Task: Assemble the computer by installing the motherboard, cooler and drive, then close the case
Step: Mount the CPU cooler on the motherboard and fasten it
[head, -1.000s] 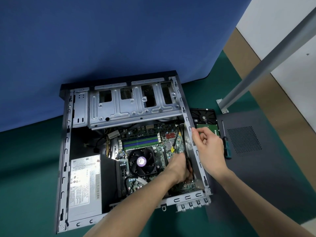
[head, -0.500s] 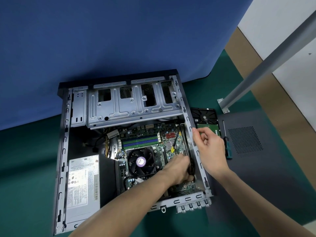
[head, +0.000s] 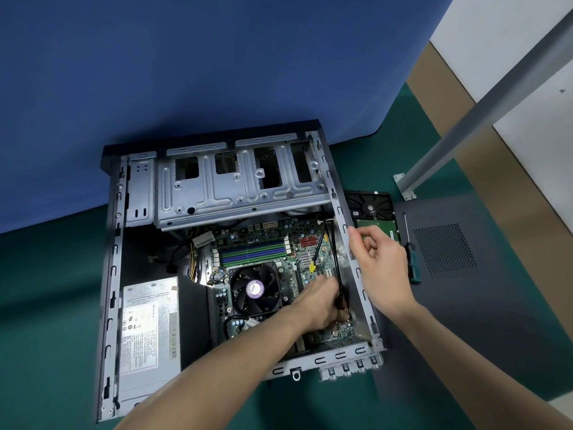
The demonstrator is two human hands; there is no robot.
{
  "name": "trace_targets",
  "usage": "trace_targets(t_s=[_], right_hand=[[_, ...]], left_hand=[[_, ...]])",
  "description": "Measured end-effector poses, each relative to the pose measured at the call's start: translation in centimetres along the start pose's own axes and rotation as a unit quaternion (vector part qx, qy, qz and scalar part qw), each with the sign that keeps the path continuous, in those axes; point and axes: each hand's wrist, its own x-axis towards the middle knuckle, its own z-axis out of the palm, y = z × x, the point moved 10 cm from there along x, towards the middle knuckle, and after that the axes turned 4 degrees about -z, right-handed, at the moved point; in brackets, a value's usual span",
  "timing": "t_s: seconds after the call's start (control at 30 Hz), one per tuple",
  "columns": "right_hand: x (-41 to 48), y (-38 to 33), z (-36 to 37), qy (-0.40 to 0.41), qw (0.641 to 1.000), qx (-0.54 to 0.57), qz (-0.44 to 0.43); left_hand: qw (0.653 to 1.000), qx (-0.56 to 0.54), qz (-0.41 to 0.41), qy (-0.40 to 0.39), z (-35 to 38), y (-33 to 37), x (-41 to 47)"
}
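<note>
Your left hand pinches a black cable down at the motherboard, right hand loosely curled on the case edge; seat the plug squarely next

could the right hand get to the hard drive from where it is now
Probably yes. The right hand hovers by the case's right wall, and the hard drive lies outside that wall just beyond it, with nothing on top.

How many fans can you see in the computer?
1. A black fan with a purple sticker sits in the middle of the green board, just left of the left hand. Others may be hidden under the metal cage.
</note>
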Motion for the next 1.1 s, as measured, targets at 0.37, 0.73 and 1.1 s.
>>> trace_targets(t_s=[0.37,0.73,1.1], right_hand=[[0.0,-0.2,0.0,0.004,1.000,-0.008,0.000],[0.1,-0.7,-0.1,-0.005,1.000,-0.027,-0.006],[-0.3,-1.2,-0.6,0.018,0.995,-0.094,-0.001]], left_hand=[[0.994,0.099,0.013,0.049,-0.7,1.8,-1.0],[0.997,-0.014,-0.072,0.035,-1.5,0.5,-1.6],[0.968,0.082,-0.071,0.225,-12.1,0.3,-3.7]])
